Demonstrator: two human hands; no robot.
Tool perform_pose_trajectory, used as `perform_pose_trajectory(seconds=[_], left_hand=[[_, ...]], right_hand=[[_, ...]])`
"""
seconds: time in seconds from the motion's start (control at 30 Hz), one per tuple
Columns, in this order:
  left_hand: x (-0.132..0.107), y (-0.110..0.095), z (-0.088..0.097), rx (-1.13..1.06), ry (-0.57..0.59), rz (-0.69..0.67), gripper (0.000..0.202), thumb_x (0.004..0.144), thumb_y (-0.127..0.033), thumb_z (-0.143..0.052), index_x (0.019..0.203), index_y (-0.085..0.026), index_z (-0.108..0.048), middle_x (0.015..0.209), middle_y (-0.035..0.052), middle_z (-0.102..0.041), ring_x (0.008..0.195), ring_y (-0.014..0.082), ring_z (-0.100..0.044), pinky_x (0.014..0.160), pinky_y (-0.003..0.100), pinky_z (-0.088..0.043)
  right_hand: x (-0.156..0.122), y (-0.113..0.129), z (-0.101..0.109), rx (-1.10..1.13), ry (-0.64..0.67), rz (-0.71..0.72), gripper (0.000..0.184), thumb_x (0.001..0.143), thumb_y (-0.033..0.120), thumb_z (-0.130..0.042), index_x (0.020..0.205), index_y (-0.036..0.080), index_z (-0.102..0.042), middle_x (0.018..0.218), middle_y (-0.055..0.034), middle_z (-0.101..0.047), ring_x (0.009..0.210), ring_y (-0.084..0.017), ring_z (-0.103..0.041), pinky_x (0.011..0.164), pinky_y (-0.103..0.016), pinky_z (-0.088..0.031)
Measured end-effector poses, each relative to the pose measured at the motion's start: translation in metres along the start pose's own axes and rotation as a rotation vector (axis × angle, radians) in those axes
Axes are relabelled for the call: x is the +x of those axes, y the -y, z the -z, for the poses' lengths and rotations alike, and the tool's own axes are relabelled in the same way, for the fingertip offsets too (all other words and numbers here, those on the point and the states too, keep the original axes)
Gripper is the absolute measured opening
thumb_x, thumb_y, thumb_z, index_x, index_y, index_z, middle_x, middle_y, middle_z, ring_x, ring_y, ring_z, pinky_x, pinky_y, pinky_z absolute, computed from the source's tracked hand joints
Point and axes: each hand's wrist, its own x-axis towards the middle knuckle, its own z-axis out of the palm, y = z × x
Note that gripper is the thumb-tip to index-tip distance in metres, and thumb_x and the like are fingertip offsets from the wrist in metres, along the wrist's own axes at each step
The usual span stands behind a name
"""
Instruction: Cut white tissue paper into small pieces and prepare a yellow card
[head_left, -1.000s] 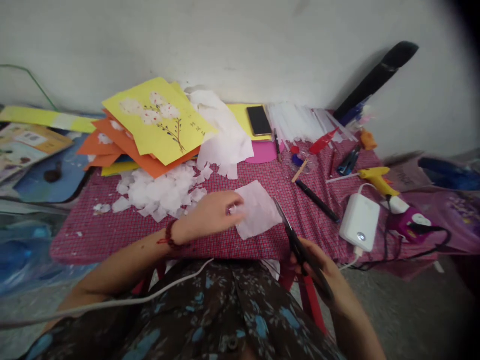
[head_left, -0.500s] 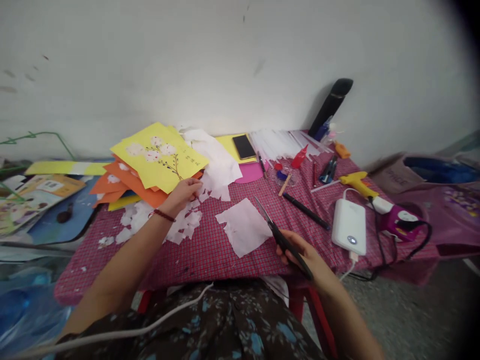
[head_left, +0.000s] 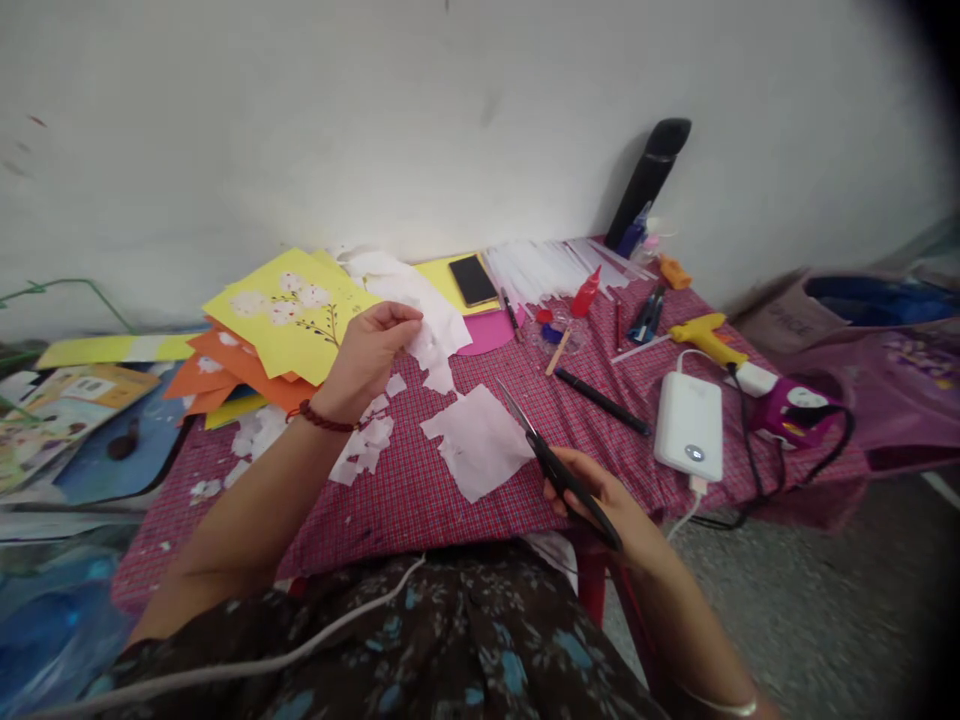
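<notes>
My right hand [head_left: 589, 490] is wrapped round the black handles of a pair of scissors [head_left: 559, 470]. The narrow metal blades point away from me, their tip close to the right edge of a torn-edged white paper piece [head_left: 480, 445] lying flat. My left hand [head_left: 379, 350], with a beaded bracelet at the wrist, is closed in a pinch in front of a larger crumpled white paper sheet [head_left: 446, 325]. What lies between its fingertips, if anything, I cannot make out. White paper scraps [head_left: 367, 450] are strewn below that hand.
A yellow sheet decorated with blossoms [head_left: 255, 325] tops orange sheets [head_left: 199, 375] at left. Behind are a phone [head_left: 474, 280] and white strips [head_left: 532, 270]. To the right lie a black pen [head_left: 604, 402], white power bank [head_left: 688, 425] and yellow-purple glue gun [head_left: 709, 340].
My left hand has risen from the paper scraps and moved forward and right, to in front of the crumpled sheet. My right hand keeps the scissors in nearly the same place.
</notes>
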Motion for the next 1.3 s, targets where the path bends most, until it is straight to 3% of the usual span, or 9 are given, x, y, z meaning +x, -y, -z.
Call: perform_pose_trajectory(seconds=[0.1,0.27,0.47,0.57,0.67,0.8,0.9,1.17,1.3], left_hand=[[-0.027,0.004,-0.006,-0.174,-0.006,0.056,0.012,0.066,-0.006,-0.073,0.071,-0.016,-0.068,0.065,-0.0034,-0.063,0.055,0.0052,-0.055,0.052,0.017,-0.045],[-0.097,0.038,-0.004,-0.313,-0.099,0.198,0.014,0.065,-0.006,-0.076,0.072,-0.017,-0.071,0.071,-0.0028,-0.067,0.063,0.0061,-0.062,0.058,0.016,-0.051],[-0.174,0.066,0.008,-0.252,-0.251,0.282,0.018,0.064,-0.012,-0.081,0.078,-0.020,-0.074,0.081,-0.0033,-0.069,0.076,0.0071,-0.063,0.074,0.017,-0.053],[-0.197,0.069,0.022,-0.097,-0.237,0.317,0.019,0.066,-0.012,-0.081,0.081,-0.023,-0.075,0.088,-0.0024,-0.070,0.084,0.0101,-0.063,0.080,0.020,-0.051],[-0.216,0.068,0.034,0.082,-0.117,0.430,0.017,0.073,-0.017,-0.077,0.089,-0.023,-0.077,0.093,0.0001,-0.071,0.085,0.0128,-0.063,0.077,0.022,-0.050],[-0.237,0.063,0.039,0.109,0.078,0.644,0.038,0.078,-0.028,-0.075,0.115,-0.023,-0.072,0.091,0.0027,-0.073,0.073,0.0149,-0.064,0.063,0.024,-0.049],[-0.248,0.065,0.039,0.125,0.175,0.668,0.045,0.078,-0.030,-0.075,0.122,-0.025,-0.068,0.082,0.0010,-0.071,0.067,0.0151,-0.063,0.058,0.024,-0.048],[-0.265,0.096,0.028,-0.007,0.279,0.594,0.009,0.083,-0.025,-0.068,0.091,-0.021,-0.068,0.094,0.0044,-0.075,0.087,0.0177,-0.070,0.079,0.027,-0.054],[-0.265,0.106,0.017,0.042,0.269,0.533,0.008,0.086,-0.025,-0.064,0.085,-0.020,-0.070,0.088,0.0044,-0.075,0.082,0.0177,-0.069,0.076,0.028,-0.055]], right_hand=[[-0.007,0.001,0.001,0.007,0.005,0.003,0.061,0.073,0.051,-0.083,0.123,0.024,-0.061,0.087,-0.0005,-0.064,0.074,-0.013,-0.057,0.066,-0.023,-0.045],[-0.030,-0.005,0.007,0.018,0.033,0.000,0.057,0.076,0.048,-0.083,0.125,0.028,-0.062,0.089,-0.0009,-0.066,0.076,-0.014,-0.058,0.069,-0.024,-0.045],[-0.067,-0.014,-0.002,-0.011,0.054,-0.091,0.061,0.079,0.057,-0.074,0.130,0.027,-0.059,0.091,-0.0042,-0.065,0.078,-0.020,-0.057,0.067,-0.030,-0.045],[-0.081,-0.016,-0.010,-0.036,0.088,-0.188,0.070,0.077,0.065,-0.070,0.134,0.026,-0.057,0.093,-0.0065,-0.064,0.080,-0.023,-0.056,0.071,-0.033,-0.045],[-0.090,-0.019,-0.012,-0.093,0.162,-0.281,0.081,0.073,0.071,-0.070,0.139,0.027,-0.056,0.100,-0.0096,-0.065,0.091,-0.028,-0.059,0.080,-0.039,-0.046],[-0.098,-0.025,-0.006,-0.152,0.258,-0.396,0.087,0.069,0.073,-0.072,0.142,0.028,-0.056,0.109,-0.0117,-0.067,0.102,-0.033,-0.061,0.087,-0.043,-0.046],[-0.105,-0.032,-0.002,-0.191,0.340,-0.459,0.084,0.072,0.069,-0.074,0.143,0.029,-0.055,0.117,-0.0113,-0.065,0.108,-0.033,-0.061,0.092,-0.044,-0.045],[-0.124,-0.059,-0.006,-0.163,0.296,-0.525,0.086,0.073,0.070,-0.072,0.144,0.027,-0.051,0.106,-0.0082,-0.063,0.098,-0.027,-0.059,0.081,-0.036,-0.045],[-0.118,-0.067,-0.016,-0.128,0.302,-0.504,0.085,0.074,0.071,-0.071,0.144,0.026,-0.050,0.103,-0.0067,-0.061,0.090,-0.023,-0.056,0.078,-0.033,-0.043]])
